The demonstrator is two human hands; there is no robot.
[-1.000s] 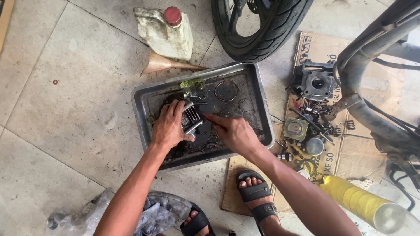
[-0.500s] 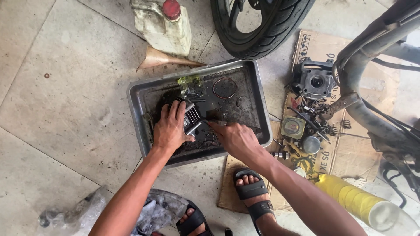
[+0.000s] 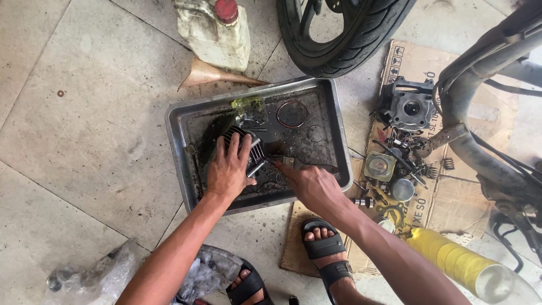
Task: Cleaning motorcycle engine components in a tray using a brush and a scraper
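1. The finned engine cylinder (image 3: 244,148) lies in the metal tray (image 3: 182,121), left of centre, standing in dark, oily liquid. Its fins look partly rinsed, though grime still shows around it, so the cleaning seems under way rather than finished.
2. The left hand (image 3: 228,169) rests on top of the cylinder, fingers spread wide and pressed down over the fins, steadying it rather than gripping around it.
3. The right hand (image 3: 313,185) is closed around the handle of a small brush (image 3: 282,162), whose head points at the cylinder's right side, touching or just beside it.
4. Elsewhere in the tray lie a thin ring gasket (image 3: 292,113), a smaller ring and some small loose parts, apparently not yet taken out.
5. On the cardboard (image 3: 451,203) to the right, a cylinder head (image 3: 411,106) and a heap of springs, bolts and covers sit apart, still dirty-looking.
6. Behind the tray stand a plastic jug (image 3: 214,31) with a red cap, a funnel (image 3: 212,74) and a tyre (image 3: 344,34).
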